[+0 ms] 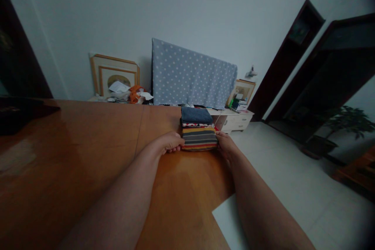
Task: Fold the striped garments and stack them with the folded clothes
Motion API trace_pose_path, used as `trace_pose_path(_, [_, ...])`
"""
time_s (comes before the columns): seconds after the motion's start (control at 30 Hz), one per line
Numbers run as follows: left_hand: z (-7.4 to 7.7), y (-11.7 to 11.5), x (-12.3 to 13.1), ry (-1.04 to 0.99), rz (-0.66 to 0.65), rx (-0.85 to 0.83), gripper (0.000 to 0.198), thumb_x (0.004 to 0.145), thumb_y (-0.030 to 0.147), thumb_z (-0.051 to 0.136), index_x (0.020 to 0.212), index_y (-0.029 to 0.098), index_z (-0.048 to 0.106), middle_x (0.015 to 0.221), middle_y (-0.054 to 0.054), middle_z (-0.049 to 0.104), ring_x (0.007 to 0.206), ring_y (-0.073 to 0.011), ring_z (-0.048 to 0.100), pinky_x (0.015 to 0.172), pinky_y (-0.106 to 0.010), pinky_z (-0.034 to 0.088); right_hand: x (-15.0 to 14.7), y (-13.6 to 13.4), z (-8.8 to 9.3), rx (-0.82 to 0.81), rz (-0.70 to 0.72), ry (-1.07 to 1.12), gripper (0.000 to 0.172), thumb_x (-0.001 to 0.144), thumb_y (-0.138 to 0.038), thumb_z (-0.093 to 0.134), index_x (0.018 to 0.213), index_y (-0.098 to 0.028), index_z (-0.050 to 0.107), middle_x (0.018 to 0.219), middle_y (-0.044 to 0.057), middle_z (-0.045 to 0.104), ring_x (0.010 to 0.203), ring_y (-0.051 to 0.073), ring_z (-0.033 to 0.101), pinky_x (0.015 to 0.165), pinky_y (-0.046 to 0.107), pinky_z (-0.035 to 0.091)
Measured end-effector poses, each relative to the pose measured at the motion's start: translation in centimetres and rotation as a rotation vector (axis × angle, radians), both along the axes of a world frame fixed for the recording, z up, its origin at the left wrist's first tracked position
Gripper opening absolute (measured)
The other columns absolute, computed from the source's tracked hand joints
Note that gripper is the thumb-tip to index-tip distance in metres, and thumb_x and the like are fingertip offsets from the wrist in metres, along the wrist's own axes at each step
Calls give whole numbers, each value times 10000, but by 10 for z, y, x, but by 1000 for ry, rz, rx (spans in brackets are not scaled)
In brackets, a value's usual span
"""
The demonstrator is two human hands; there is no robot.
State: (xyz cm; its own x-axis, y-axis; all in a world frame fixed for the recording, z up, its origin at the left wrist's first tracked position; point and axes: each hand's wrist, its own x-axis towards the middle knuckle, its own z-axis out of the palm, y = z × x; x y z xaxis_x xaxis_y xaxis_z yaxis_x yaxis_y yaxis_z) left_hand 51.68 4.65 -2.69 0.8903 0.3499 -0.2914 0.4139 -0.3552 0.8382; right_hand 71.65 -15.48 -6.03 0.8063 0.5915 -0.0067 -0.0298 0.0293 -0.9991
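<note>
A folded striped cloth (200, 139), in grey, yellow and red bands, lies on the wooden table near its far right edge. My left hand (172, 142) pinches its left side, fingers curled with the thumb on top. At the opposite side my right hand (225, 143) grips the cloth's right edge, its fingers partly hidden. Just behind the striped cloth is a stack: a folded dark blue cloth (196, 115) on top, with a red and white patterned cloth (195, 125) showing beneath it.
The brown table (102, 164) stretches left, with a dark object (23, 115) on it. A white sheet (230, 218) lies by my right forearm. Beyond stand a polka-dot cloth cover (193, 74), framed pictures (115, 76) and a white cabinet (238, 122). A potted plant (318, 144) is at right.
</note>
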Motion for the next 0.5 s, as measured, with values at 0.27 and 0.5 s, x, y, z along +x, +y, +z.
trace_pose_path(0.27, [-5, 0, 2, -149, 125, -219, 121, 692, 190, 670, 611, 163, 583, 540, -7, 584, 443, -86, 449, 416, -208, 267, -1, 1, 1, 4, -10, -6, 196, 721, -337, 714, 817, -216, 594, 513, -69, 543, 379, 67, 361, 367, 204, 236])
trace_pose_path(0.5, [-10, -3, 2, -213, 107, -517, 79, 702, 119, 658, 749, 145, 599, 692, -79, 690, 613, -129, 647, 528, -197, 485, 1, 1, 1, -4, -9, 11, 203, 713, -334, 725, 822, -222, 595, 543, -51, 573, 401, 82, 399, 365, 205, 247])
